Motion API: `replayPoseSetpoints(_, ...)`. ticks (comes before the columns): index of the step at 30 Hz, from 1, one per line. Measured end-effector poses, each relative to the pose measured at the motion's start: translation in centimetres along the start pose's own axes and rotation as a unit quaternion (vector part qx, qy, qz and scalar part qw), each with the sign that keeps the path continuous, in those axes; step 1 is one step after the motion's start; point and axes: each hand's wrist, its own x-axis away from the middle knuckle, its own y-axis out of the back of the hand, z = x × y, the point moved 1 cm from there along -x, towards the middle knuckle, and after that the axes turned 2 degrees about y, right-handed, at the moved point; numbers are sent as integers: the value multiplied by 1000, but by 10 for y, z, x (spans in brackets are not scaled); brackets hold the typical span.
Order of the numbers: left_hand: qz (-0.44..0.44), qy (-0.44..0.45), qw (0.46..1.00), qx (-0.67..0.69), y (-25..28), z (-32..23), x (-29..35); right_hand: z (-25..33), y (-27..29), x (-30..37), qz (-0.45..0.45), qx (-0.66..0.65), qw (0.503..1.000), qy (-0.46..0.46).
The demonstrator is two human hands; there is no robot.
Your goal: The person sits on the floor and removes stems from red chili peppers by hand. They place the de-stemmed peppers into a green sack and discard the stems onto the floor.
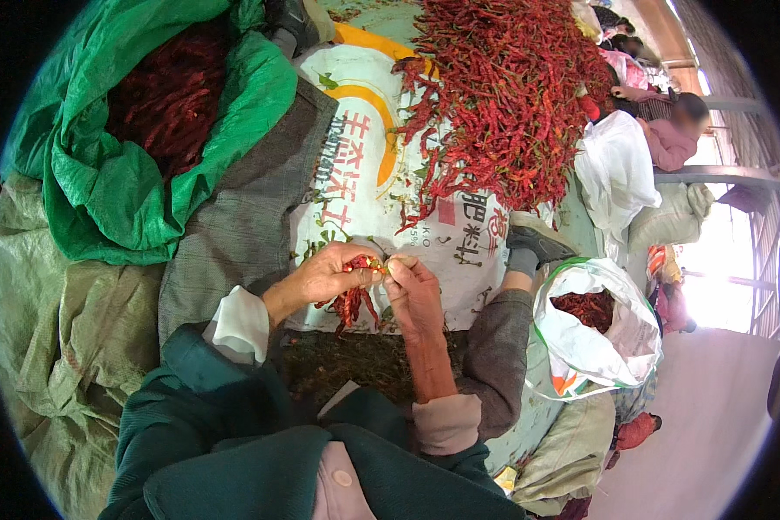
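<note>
My left hand point(328, 276) is closed round a bunch of dried red chilies point(353, 310), whose tips hang down below the fingers. The stem ends stick out toward my right hand point(416, 293), which is closed in a pinch at a chili stem close beside the bunch. Both hands are over a white printed sack point(381, 208) spread flat. Small loose stems lie scattered on it around my hands. Beyond them, a big heap of red chilies point(511, 104) covers the sack's far right part.
A green sack point(260, 104) of dark red chilies stands at the far left, a tan sack point(95, 321) nearer. To the right is an open white bag point(559, 355) holding chilies, near my shoe point(542, 243). A white plastic bag point(615, 169) and other people point(672, 143) are farther right.
</note>
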Motion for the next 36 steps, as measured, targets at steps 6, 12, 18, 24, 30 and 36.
replayPoseSetpoints(6,53,16,980,192,-5,-1,2,-5,-2,24,41,-164,986,-7)
replayPoseSetpoints(12,-20,39,995,92,-10,13,-3,0,-12,23,-73,230,953,185)
replayPoseSetpoints(18,-86,13,995,47,-15,6,1,6,-31,25,-41,492,747,445)
replayPoseSetpoints(24,-84,35,996,16,-20,-8,-1,5,-17,29,-73,388,859,327)
replayPoseSetpoints(30,-65,4,997,49,-16,-6,-4,-3,-14,19,-108,12,985,131)
replayPoseSetpoints(36,-38,-12,993,114,-9,1,0,-6,-25,14,-108,23,989,101)
